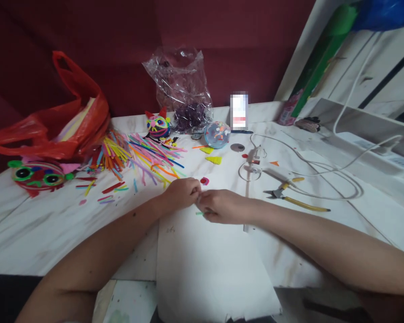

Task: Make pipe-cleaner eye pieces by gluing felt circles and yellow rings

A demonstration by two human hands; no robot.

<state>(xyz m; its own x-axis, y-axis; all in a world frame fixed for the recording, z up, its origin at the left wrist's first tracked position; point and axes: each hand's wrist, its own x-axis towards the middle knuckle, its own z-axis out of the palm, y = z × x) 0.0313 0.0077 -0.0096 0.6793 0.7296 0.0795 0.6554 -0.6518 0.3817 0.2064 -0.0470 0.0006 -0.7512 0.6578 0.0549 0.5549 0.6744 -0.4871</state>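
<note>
My left hand (183, 194) and my right hand (225, 206) meet above a large white paper sheet (215, 269). Both have their fingers closed in a pinch, fingertips touching. Whatever they pinch is hidden between the fingers. A short light green strip (199, 214) shows beside the right fingertips; I cannot tell whether it is held or lies on the sheet. Just beyond the hands lies a small red and pink piece (204, 181). Farther back are two yellow fuzzy triangles (213, 159) and a clear ball (217, 134) with coloured bits.
Left: fuzzy craft stems (148, 157), a red plastic bag (84, 116), a big-eyed fuzzy animal head (40, 175) and a smaller one (157, 124). Right: yellow-handled pliers (303, 204) and a looped white cable (353, 195). Behind: a clear bag (185, 85) and a lit phone screen (239, 110).
</note>
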